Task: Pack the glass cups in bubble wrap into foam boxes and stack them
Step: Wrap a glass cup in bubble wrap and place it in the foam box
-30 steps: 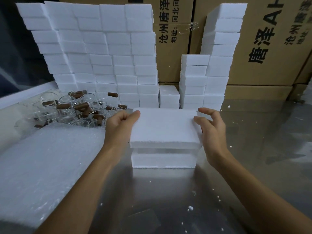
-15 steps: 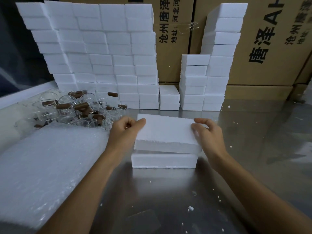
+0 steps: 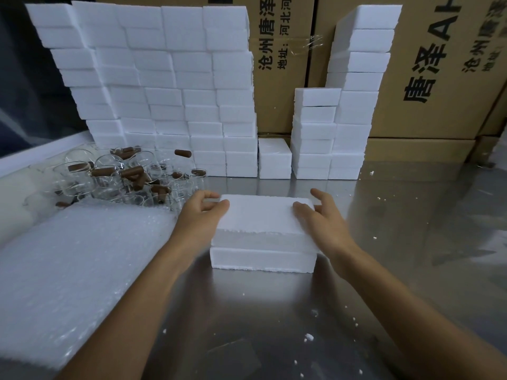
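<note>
A white foam lid (image 3: 263, 212) lies on a matching foam box base (image 3: 263, 259) in the middle of the steel table (image 3: 274, 325). My left hand (image 3: 200, 218) grips the lid's left end, thumb on top and fingers curled behind it. My right hand (image 3: 326, 223) holds the right end, with its thumb on the top face and its fingers round the far corner. What the box contains is hidden. A heap of glass cups (image 3: 118, 176) with brown handles sits at the left. A sheet of bubble wrap (image 3: 76, 264) lies in front of the cups.
A tall wall of stacked foam boxes (image 3: 164, 91) stands at the back left, and two narrower stacks (image 3: 356, 105) at the back right, with one low box (image 3: 274, 160) between. Cardboard cartons (image 3: 439, 78) stand behind them. Foam crumbs dot the table.
Both hands brought the lid down from above the base onto it. It was tilted half a second ago and now sits nearly flat on the base.
</note>
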The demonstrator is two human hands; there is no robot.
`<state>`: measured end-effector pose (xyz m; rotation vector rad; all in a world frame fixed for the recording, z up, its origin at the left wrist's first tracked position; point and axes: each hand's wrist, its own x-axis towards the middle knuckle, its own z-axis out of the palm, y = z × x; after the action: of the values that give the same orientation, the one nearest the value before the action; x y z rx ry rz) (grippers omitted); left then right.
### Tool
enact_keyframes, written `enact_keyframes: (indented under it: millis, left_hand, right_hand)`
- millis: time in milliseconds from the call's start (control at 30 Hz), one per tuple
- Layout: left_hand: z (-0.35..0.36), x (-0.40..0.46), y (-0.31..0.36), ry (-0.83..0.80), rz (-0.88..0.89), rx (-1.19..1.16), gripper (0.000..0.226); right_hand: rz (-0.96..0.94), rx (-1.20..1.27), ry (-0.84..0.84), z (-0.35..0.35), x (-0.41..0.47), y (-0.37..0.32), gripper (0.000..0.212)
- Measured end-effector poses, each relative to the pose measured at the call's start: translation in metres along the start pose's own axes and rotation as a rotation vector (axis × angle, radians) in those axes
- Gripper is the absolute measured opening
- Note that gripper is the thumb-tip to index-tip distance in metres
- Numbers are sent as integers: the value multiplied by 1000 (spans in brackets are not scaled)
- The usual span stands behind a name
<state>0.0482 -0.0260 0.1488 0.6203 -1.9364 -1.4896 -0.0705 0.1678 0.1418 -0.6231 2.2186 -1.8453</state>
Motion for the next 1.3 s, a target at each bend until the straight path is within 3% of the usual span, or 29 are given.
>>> enact_keyframes:
  millis: [100,267,367,533,1000,1300]
  left_hand:
    - [-1,-1,-1,-58,40,7,18]
    - [2,-13,-18,-167,45,-161,20]
    - [3,-22,-25,-189,136,-200,45]
    - [0,-22,-28,-184,164,-173,69]
    - [1,-28,-29,-156,192,-126,63]
    - [-4,-37,-31,-116,279,71,66]
  right_hand:
    - [-94,-81,-14,0,-4,-1,40]
    - [-127,-298,-374,-21,-5,-3,97]
    - [-143,-295,-477,-31,-2,4,99]
    - [-156,-259,-487,-32,3,12,95]
    - [-252,-222,-344,-20,-12,28,101]
    - [-301,-227,-302,-23,-18,32,96]
